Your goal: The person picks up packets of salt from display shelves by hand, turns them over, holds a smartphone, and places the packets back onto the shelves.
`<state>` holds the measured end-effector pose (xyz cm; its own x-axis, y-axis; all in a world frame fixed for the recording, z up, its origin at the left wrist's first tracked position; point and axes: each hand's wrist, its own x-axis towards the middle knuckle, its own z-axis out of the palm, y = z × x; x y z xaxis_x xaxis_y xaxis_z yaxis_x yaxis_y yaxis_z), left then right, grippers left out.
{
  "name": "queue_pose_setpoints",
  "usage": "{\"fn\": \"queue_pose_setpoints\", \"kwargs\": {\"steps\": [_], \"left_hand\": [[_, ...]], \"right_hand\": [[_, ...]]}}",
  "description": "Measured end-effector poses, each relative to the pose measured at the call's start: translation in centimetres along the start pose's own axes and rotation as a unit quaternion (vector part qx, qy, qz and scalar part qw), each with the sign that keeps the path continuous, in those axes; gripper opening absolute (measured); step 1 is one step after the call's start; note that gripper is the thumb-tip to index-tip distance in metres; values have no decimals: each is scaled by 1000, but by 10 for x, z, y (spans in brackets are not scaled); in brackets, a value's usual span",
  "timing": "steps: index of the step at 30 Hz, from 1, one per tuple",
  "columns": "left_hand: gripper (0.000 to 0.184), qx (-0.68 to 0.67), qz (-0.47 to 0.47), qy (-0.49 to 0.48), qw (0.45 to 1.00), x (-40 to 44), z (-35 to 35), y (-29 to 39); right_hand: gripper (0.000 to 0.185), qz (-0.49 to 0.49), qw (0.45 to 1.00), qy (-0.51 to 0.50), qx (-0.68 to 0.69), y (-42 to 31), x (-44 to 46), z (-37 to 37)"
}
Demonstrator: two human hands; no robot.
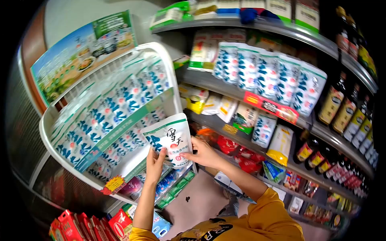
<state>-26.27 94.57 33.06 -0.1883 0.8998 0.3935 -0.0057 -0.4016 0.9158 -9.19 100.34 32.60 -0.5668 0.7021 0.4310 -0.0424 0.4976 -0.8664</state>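
A white pouch of salt (173, 132) with blue-green leaf shapes and dark printed characters is held in front of me between both hands. My left hand (156, 162) pinches its lower left edge, thumb on the front. My right hand (204, 152) grips the lower right edge, its thumb also pressed on the front; the fingers behind the pouch are partly hidden. Just beyond it stands a white display rack (168, 68) filled with rows of matching pouches (108, 105). More of these pouches (267, 72) stand in a row on the shelf to the right.
Shelving (201, 80) on the right holds bagged goods and dark bottles (333, 98). Red packages (72, 225) are stacked at the lower left. A picture board (84, 52) rises behind the rack. Pinkish floor (193, 201) shows between rack and shelves.
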Motion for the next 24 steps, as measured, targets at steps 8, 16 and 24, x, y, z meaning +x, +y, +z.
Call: {"fn": "queue_pose_setpoints", "kwargs": {"steps": [8, 16, 24], "left_hand": [[26, -21, -51, -112, 992, -3, 60, -19], [28, -66, -120, -247, 959, -7, 114, -51], [26, -73, -157, -302, 937, -6, 162, -94]], "right_hand": [[55, 104, 989, 104, 10, -6, -69, -31], [56, 189, 951, 240, -48, 1, -128, -46], [55, 200, 914, 335, -111, 36, -166, -66]]}}
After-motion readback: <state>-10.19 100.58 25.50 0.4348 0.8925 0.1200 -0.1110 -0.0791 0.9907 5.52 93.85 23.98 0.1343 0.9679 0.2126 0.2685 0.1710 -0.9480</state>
